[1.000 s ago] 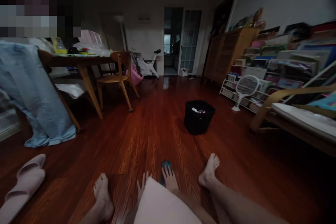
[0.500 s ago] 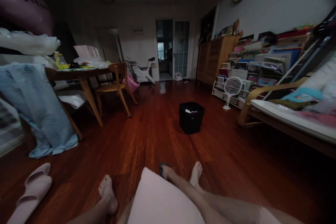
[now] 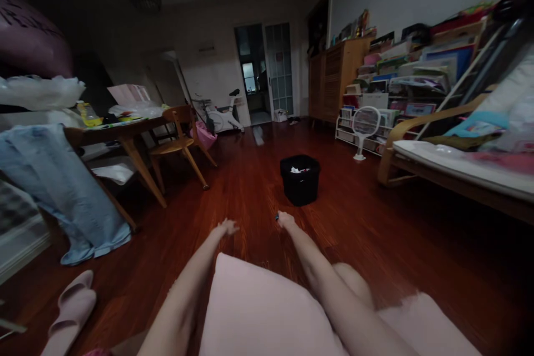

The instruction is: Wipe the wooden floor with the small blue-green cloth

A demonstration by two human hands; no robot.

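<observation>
Both my arms stretch forward over the dark red wood floor. My left hand (image 3: 227,227) is in the air with its fingers apart and nothing in it. My right hand (image 3: 286,219) is closed around a small dark bluish-green object (image 3: 277,216); only its edge shows, so I cannot tell its kind. Just beyond the right hand stands a black bin (image 3: 299,183), open at the top, with white and coloured scraps inside. Pale pink cloth (image 3: 267,311) covers my front between the arms.
Pink slippers (image 3: 73,311) lie at the left. Jeans (image 3: 92,194) hang beside a wooden table (image 3: 133,130) and chair (image 3: 177,147). On the right are a cushioned wooden armchair (image 3: 390,158), a white racket-shaped stand (image 3: 366,122) and a full book rack (image 3: 413,83).
My right hand has moved forward and up, closer to the bin, still holding the small object. My left hand has come into view. The bare feet no longer show, and the view has tilted.
</observation>
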